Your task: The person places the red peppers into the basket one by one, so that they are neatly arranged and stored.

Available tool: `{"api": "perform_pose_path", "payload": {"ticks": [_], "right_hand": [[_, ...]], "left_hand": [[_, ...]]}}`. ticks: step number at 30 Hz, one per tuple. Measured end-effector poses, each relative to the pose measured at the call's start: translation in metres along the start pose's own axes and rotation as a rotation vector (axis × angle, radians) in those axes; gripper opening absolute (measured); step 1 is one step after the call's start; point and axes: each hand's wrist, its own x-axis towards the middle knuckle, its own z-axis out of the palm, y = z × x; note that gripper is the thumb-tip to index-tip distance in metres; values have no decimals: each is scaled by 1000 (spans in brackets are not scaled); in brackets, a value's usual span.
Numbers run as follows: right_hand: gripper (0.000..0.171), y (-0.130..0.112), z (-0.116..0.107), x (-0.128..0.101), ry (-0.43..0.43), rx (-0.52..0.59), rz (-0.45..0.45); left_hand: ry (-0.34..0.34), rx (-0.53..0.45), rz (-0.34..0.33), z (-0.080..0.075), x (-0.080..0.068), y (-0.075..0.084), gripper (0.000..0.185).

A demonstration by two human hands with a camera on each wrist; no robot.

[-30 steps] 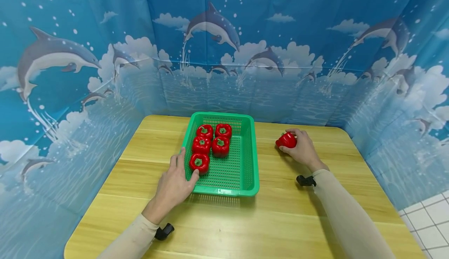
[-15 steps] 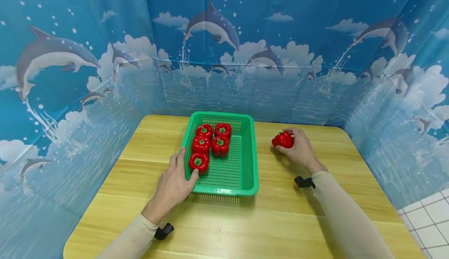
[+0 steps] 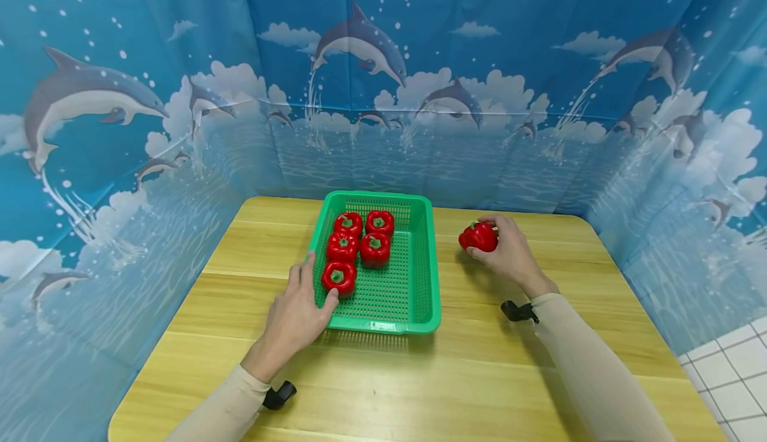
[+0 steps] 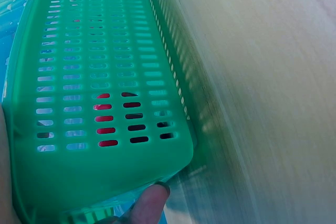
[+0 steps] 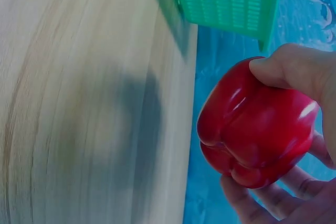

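My right hand (image 3: 511, 253) holds a glossy red bell pepper (image 3: 477, 236) just right of the basket, its green stem facing up. In the right wrist view the thumb lies on one side of that pepper (image 5: 257, 124) and the fingers on the other, with a shadow on the table apart from it. My left hand (image 3: 296, 312) grips the near left corner of a green plastic basket (image 3: 436, 262), thumb at the near rim and fingers along the left rim. Several red bell peppers (image 3: 375, 250) stand inside the basket's left and middle part, stems up.
The basket's right side and near part show bare mesh floor. Under everything is a wooden table (image 3: 383, 395) with rounded far corners. A blue dolphin-print curtain (image 3: 383, 149) stands close behind it and along both sides. White floor tiles (image 3: 731, 369) show at the lower right.
My right hand has moved a little left toward the basket with the red bell pepper, which has turned more stem-up. My left hand stays at the basket's corner.
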Motion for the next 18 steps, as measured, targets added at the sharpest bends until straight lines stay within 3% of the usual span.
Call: {"api": "perform_pose_path", "payload": {"ticks": [18], "right_hand": [[72,-29,-4,-6,9,9,-45]], "left_hand": [[-13,3,-8,0,0,0,99]]}}
